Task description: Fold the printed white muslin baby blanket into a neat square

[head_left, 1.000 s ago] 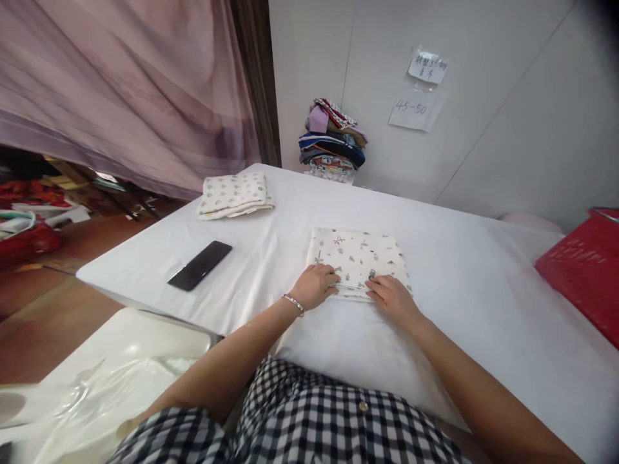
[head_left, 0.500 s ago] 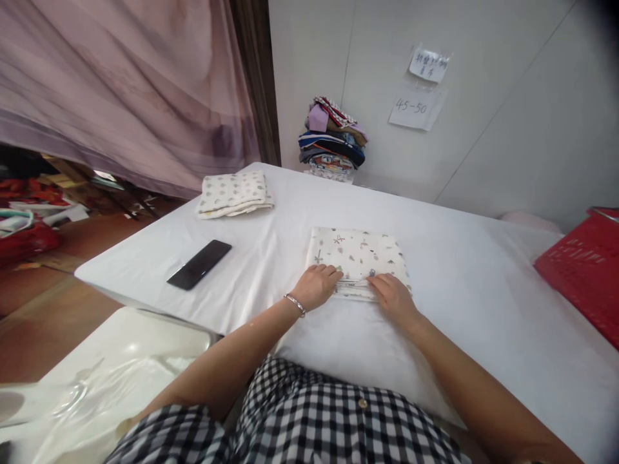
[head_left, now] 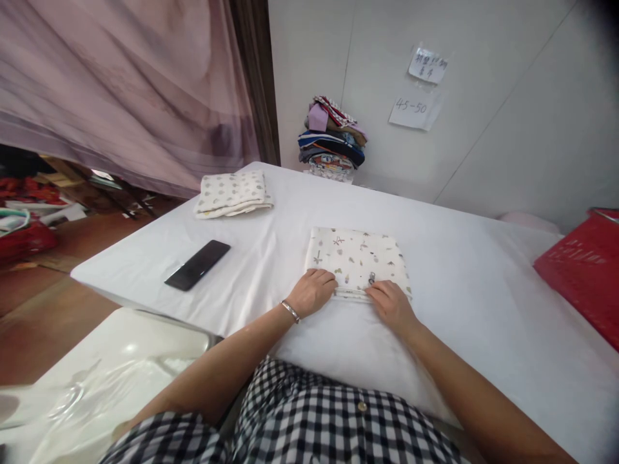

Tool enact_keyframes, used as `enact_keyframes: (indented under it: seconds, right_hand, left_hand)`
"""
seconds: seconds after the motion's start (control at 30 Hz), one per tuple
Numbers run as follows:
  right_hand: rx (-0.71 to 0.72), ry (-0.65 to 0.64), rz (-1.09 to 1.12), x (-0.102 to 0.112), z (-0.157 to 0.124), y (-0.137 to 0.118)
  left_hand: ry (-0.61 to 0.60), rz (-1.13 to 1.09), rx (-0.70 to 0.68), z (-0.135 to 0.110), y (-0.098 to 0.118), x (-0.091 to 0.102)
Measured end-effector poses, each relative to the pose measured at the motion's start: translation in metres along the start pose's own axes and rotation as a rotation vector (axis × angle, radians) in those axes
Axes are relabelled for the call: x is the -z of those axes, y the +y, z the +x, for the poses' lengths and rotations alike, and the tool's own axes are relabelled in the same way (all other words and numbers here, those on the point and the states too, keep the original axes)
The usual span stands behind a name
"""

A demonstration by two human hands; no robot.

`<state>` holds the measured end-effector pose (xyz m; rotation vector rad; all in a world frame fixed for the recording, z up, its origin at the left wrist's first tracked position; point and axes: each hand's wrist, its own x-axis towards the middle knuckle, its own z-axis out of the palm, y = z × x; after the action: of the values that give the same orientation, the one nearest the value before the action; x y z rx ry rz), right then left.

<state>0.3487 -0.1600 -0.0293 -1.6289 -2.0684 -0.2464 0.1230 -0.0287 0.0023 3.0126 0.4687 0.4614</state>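
A folded white cloth (head_left: pixel 358 258) with a small scattered print lies flat on the white-covered table in front of me. Its near edge is pinched at two places. My left hand (head_left: pixel 313 291), with a silver bracelet at the wrist, has its fingers closed on the near left part of that edge. Closer to the right corner, my right hand (head_left: pixel 393 304) grips the same edge between thumb and fingers. The fold layers show between the two hands.
Another folded printed cloth (head_left: pixel 233 193) and a black phone (head_left: pixel 198 265) lie on the left of the table (head_left: pixel 464 258). A clothes pile (head_left: pixel 333 138) stands by the wall. A red bin (head_left: pixel 583 267) is at the right, a white stool (head_left: pixel 130 338) at lower left.
Both hands have drawn slightly nearer to me, bringing the cloth's upper layer down over the near edge. Fewer of the lower layers show now.
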Motion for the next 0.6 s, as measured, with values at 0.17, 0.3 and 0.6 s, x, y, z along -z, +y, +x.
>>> enact_keyframes:
  seconds: [0.17, 0.3, 0.6]
  right_hand:
    - [-0.008, -0.021, 0.011, 0.004, 0.000, -0.008]
    - [-0.010, -0.043, 0.014, 0.011, 0.002, -0.009]
    - [-0.095, -0.025, -0.074, 0.039, -0.032, 0.028]
  left_hand:
    - [-0.007, 0.005, -0.005, 0.005, 0.010, 0.003]
    - [0.018, 0.035, -0.039, 0.008, 0.019, -0.008]
    - [0.038, 0.077, -0.035, 0.000, 0.017, -0.029]
